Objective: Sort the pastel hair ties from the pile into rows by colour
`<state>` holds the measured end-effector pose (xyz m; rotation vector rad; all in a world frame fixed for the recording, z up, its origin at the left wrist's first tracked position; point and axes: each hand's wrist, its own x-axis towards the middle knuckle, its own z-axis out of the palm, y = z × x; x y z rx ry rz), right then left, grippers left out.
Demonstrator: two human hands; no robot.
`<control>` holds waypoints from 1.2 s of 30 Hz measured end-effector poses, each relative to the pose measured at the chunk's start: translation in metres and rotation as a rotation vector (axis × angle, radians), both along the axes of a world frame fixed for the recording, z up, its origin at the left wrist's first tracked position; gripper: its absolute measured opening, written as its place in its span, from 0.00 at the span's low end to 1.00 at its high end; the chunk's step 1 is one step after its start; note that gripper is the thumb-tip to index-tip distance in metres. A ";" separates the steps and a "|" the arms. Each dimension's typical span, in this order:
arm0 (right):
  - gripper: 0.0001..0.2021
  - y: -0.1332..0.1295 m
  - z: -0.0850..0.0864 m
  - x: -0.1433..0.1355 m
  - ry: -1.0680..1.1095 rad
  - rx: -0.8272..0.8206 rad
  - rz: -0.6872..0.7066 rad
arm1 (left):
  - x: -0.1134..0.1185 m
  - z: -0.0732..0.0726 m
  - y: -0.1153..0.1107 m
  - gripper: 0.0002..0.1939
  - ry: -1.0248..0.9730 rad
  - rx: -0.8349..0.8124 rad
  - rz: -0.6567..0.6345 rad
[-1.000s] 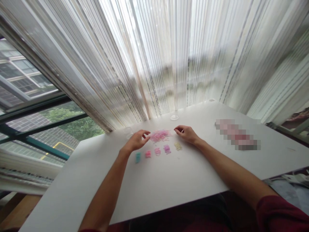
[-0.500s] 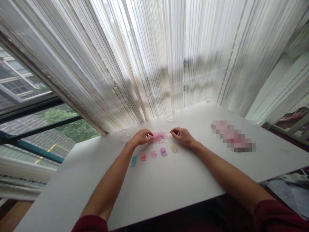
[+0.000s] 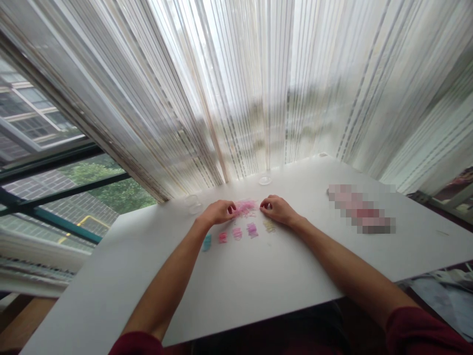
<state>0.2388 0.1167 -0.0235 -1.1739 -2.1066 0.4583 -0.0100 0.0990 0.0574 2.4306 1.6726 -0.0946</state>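
A loose pile of thin pink and purple strands (image 3: 246, 208) lies on the white table between my hands. My left hand (image 3: 220, 212) is closed at the pile's left edge, its fingertips curled against the strands. My right hand (image 3: 278, 209) is closed beside the right edge, thumb and fingers pinched together. What either hand holds is too small to make out. Nearer me lies a row of small bunches: a teal bunch (image 3: 207, 242), a red bunch (image 3: 222, 237), a pink bunch (image 3: 237, 233), a purple bunch (image 3: 252, 230) and a pale yellow bunch (image 3: 269, 226).
Clear round containers or lids (image 3: 192, 203) stand behind my left hand. Another clear round dish (image 3: 265, 180) sits near the curtain (image 3: 251, 98). To the right, a pinkish blurred-out object (image 3: 360, 209) lies on the white table (image 3: 236, 281).
The view has shifted slightly. My right fingertips are a little closer to the pile, and my left hand stays at its left edge. The small bunches lie as before.
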 end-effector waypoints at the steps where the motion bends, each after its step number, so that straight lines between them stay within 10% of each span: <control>1: 0.04 0.000 0.000 -0.001 -0.007 0.003 -0.005 | 0.001 0.000 -0.001 0.13 0.007 0.006 0.006; 36: 0.05 0.000 -0.002 -0.002 0.052 0.004 -0.002 | -0.028 -0.002 -0.010 0.12 0.126 0.060 0.163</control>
